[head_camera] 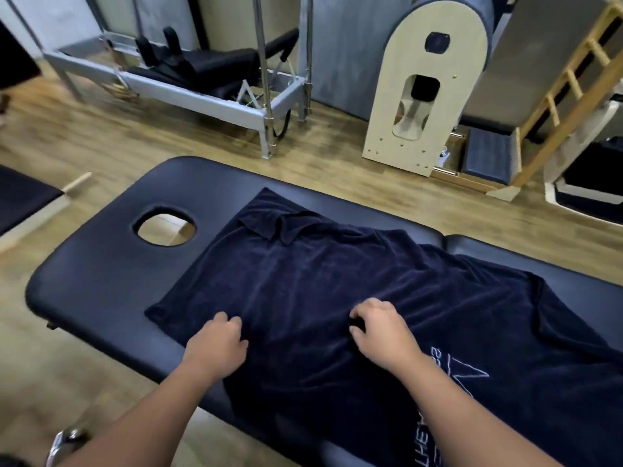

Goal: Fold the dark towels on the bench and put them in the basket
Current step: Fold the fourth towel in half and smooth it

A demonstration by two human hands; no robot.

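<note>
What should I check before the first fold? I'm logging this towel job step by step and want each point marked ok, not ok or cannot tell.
1. Dark towel lies on the bench: ok.
2. Towel spread flat: not ok, its far corner is flipped over and wrinkled.
3. Left hand has a hold on the near part of the towel: cannot tell, fingers curl on the cloth but a pinch is not visible.
4. Right hand grips the cloth: ok, fingers bunch it.
5. Basket within reach: cannot tell, none in view.
</note>
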